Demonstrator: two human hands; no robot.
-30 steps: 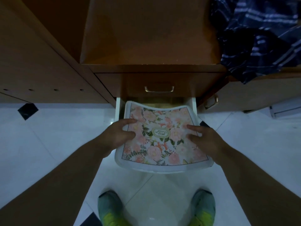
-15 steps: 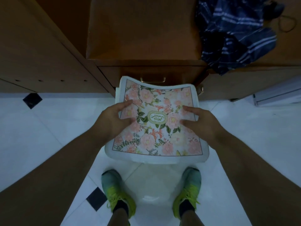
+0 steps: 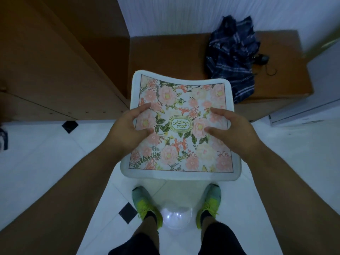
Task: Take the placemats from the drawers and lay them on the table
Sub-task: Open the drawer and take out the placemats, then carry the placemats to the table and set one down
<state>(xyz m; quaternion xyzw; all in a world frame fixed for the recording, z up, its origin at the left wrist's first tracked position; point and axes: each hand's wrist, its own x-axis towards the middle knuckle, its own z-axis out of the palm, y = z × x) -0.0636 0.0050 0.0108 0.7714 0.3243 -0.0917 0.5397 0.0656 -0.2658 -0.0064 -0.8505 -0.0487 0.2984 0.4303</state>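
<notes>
A floral placemat (image 3: 181,137) with a white border and a green oval emblem hangs level in front of me, above the floor. My left hand (image 3: 128,126) holds its left edge, thumb and fingers lying on the printed top. My right hand (image 3: 230,127) holds the right edge the same way. The far edge of the mat sags slightly in the middle. The drawer it came from is hidden behind the mat.
A low wooden cabinet (image 3: 165,57) stands ahead, with a dark plaid cloth (image 3: 231,57) and a small black cable (image 3: 265,61) on its top. A taller wooden unit (image 3: 55,61) is at the left. White tiled floor (image 3: 46,162) lies below, my green shoes (image 3: 145,205) on it.
I have lifted the placemat out of the drawer and up towards me while standing up. The view has risen, so the cabinet top and wall now show.
</notes>
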